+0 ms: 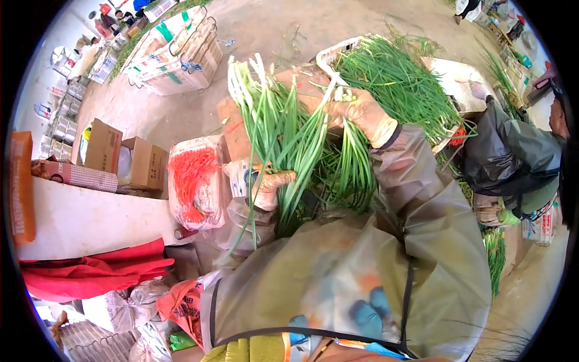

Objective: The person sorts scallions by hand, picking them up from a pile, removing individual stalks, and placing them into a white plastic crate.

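Now both gloved hands grip 1 bunch of green onions: the left hand clasps the stalks low, the right hand holds them higher, beside a white crate.

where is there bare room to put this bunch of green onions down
Bare ground lies between the cardboard boxes and the crates. The white ledge beside the red cloth is bare too. It is crowded ahead: the green onion pile, the bag of red bands and a seated co-worker.
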`<state>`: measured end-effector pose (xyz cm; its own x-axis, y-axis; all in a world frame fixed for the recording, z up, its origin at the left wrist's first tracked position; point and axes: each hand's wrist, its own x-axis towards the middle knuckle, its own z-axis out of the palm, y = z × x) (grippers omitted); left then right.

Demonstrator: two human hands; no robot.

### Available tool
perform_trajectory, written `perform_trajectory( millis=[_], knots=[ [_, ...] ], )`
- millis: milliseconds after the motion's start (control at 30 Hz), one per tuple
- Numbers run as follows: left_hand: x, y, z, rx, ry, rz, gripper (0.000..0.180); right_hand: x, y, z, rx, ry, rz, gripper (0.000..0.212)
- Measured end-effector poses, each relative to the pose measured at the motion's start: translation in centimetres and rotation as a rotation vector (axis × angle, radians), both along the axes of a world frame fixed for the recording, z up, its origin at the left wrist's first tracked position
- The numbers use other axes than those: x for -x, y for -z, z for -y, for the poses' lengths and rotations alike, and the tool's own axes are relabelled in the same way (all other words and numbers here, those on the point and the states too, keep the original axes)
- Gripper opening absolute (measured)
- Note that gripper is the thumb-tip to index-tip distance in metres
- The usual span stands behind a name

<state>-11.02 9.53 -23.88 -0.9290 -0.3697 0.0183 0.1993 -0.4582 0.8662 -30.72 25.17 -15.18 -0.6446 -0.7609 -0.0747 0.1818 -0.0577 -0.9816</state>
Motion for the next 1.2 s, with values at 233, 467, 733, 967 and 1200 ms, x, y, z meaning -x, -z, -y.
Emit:
perform_trajectory(
  millis=[233,467,733,967,1200],
  knots=[
    [-0.3,1.5,1.7,-0.073,0.075,-0.096,0.053,-0.7,0.5,-0.9,0.074,0.204,0.044,0.019],
    [-4.2,2.6,3.9,-0.282,0.141,-0.295,0.059,2.9,-1.4,-3.5,0.193,0.280,0.120,0.017],
    [-6.0,1.0,5.7,-0.140,0.213,-0.420,0.083,4.1,-2.0,-3.4,-0.061,0.193,-0.227,0.017],
    [2.4,-2.1,1.9,0.201,-0.066,-0.246,0.052,-0.1,-3.3,-0.7,0.190,0.051,-0.214,0.022],
    [5.9,-6.7,-3.8,-0.119,-0.149,-0.269,0.032,-3.5,-2.2,1.3,0.080,-0.017,-0.123,0.027]
  ],
)
